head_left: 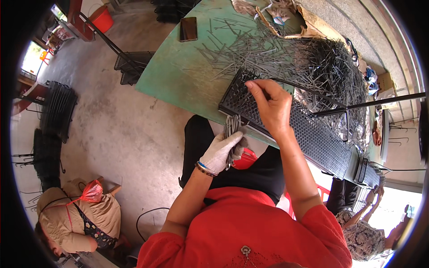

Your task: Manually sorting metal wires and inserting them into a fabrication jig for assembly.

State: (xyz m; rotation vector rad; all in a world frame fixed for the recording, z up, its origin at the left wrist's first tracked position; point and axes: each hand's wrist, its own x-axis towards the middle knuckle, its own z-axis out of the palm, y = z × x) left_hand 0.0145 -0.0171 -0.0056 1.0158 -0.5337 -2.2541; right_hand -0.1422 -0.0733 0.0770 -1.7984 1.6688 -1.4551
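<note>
My left hand (221,149), in a white glove, is closed around a bundle of thin grey rod-like pieces (232,127), held upright just off the near edge of the table. My bare right hand (273,103) is over the left end of a long black perforated panel (319,136). Its thumb and forefinger are pinched together, and I cannot make out whether a small piece is between them. The panel has a raised rim and lies slantwise along the table's near side. Behind it, a large heap of the same thin pieces (330,67) spreads over the green table (172,76).
A dark phone (188,29) lies at the table's far left, with torn cardboard (315,24) at the back. A black bar (384,102) juts in from the right. One person (80,214) is at lower left, another (364,228) at lower right. Black racks (56,111) are stacked left.
</note>
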